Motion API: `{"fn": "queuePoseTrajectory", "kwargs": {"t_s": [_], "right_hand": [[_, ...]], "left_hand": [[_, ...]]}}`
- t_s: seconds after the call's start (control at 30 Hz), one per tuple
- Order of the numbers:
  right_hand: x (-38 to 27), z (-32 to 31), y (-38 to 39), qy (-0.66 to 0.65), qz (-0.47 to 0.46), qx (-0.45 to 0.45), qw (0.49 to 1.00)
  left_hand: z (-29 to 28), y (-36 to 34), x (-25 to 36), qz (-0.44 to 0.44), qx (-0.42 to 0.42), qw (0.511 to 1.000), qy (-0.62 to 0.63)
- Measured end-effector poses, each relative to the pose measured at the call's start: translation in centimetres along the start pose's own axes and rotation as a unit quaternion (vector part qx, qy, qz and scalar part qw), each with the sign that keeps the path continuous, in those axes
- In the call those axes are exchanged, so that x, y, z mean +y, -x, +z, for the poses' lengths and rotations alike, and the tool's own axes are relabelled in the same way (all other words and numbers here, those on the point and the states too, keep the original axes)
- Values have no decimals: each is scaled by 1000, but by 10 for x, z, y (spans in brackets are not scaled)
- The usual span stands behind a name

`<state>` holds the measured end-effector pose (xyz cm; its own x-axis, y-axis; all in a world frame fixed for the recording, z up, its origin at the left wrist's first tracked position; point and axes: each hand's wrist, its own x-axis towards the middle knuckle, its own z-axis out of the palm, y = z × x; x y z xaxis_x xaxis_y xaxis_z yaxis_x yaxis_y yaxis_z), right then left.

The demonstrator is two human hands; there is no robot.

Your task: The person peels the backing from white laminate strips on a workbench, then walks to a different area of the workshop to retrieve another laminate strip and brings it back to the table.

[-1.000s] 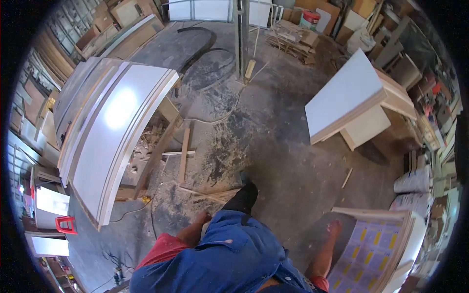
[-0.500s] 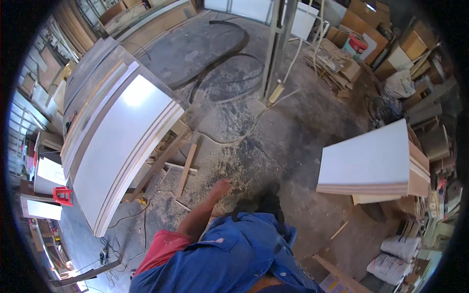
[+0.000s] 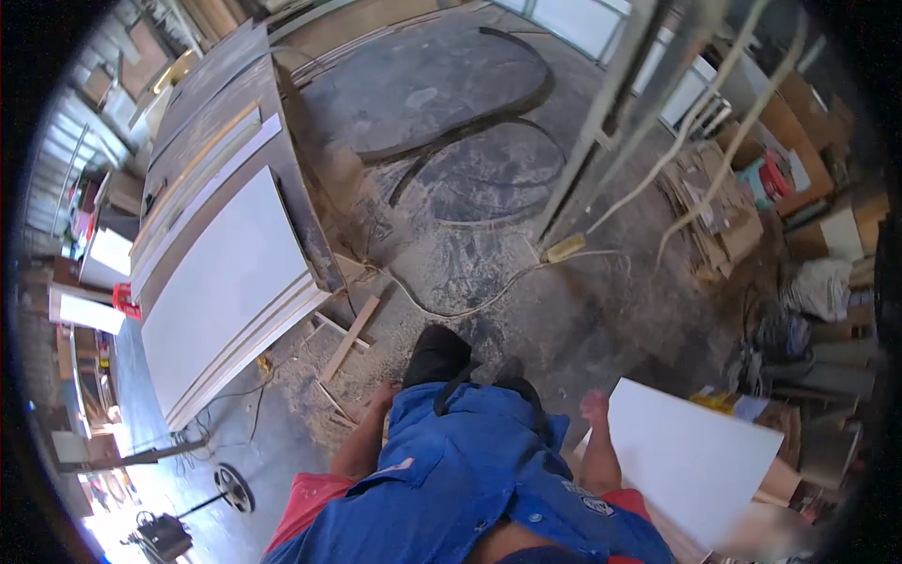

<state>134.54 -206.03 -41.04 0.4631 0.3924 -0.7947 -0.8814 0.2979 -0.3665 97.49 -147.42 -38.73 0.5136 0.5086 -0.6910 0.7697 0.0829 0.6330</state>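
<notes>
My left hand hangs beside the blue work shirt, partly hidden by my body, its fingers unclear. On the other side my right hand has its fingers loosely curled with nothing visible in them, next to a white panel that lies low on the right; touching is unclear. My dark-clad legs show above sawdust and loose wooden strips on the concrete floor.
Ahead left stands a bench stacked with white boards. A metal post with cables rises ahead right. Dark curved strips lie beyond. Cardboard and sacks line the right; a wheeled tool is lower left.
I have advanced: post and bench appear closer, while the right-hand white panels have shifted down the view. My left hand has swung back from ahead; my right hand has come back into view.
</notes>
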Motion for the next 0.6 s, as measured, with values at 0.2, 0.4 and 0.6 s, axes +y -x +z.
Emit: {"fn": "queuePoseTrajectory", "kwargs": {"t_s": [0.2, 0.4, 0.6], "right_hand": [[-134, 286, -108, 471, -85, 56, 876], [-114, 347, -243, 706, -96, 44, 701], [-137, 481, -308, 814, -175, 12, 554]], "left_hand": [[32, -20, 52, -57, 1, 997, -57], [-3, -149, 166, -16, -30, 996, -86], [-126, -301, 327, -51, 18, 990, -133]]}}
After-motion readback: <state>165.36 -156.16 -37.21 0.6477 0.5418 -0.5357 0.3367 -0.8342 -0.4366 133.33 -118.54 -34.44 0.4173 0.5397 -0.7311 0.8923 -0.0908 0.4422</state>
